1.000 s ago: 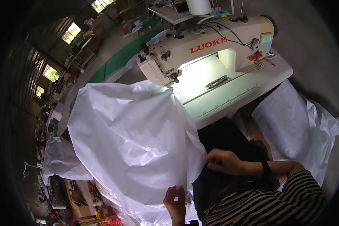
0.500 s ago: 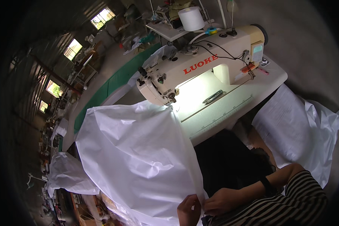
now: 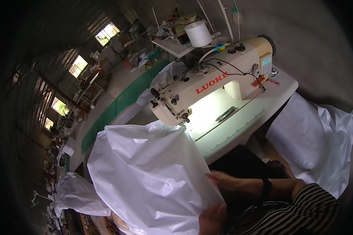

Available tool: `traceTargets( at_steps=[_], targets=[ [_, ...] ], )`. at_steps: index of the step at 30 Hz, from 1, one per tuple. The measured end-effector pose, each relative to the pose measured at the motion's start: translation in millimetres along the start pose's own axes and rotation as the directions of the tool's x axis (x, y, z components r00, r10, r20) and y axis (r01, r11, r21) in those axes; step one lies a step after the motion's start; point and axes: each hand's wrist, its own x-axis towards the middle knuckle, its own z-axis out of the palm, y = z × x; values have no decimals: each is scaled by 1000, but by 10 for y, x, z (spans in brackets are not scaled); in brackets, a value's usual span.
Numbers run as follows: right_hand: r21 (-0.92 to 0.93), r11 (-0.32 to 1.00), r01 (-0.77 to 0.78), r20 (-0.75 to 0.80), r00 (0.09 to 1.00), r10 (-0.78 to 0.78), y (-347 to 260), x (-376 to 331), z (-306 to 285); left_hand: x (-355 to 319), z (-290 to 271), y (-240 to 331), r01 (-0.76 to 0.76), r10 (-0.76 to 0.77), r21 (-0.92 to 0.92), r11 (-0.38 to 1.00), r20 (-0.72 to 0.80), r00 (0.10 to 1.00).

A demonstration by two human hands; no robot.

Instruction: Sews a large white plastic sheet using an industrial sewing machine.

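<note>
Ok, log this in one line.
left hand: at edge of white sheet | right hand: open, same edge | sewing machine: sheet at needle end

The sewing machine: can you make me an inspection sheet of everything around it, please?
Surface: pale machine table, brightly lit under the sewing machine.
Job's things: white sheet, wrinkled, reaching the machine's needle end.
Clutter: small tool on the table.
Hands: left hand at the sheet's edge, grip unclear; right hand blurred, fingers extended toward it.
Cables: dark cords draped along the machine.
Surroundings: white thread cone behind, bright windows further left.
</note>
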Motion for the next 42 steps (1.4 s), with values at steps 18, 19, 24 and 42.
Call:
traceTargets(
  at_steps=[18,19,24,42],
  targets=[
    [-984,173,44,-49,865,-499,-37,828,-378,901,429,-1016,88,-96,58,994,144,985],
    [-981,180,68,-45,829,-557,-43,942,-416,976,435,-1079,94,-106,80,992,163,981],
    [-930,364,-44,-195,901,-388,-156,1539,-526,1155,509,-1250,181,-211,171,968,174,962],
    [-142,986,85,293,955,-40,633,136,-386,131,-42,-2411,530,-539,403,747,-101,836]
  ],
)
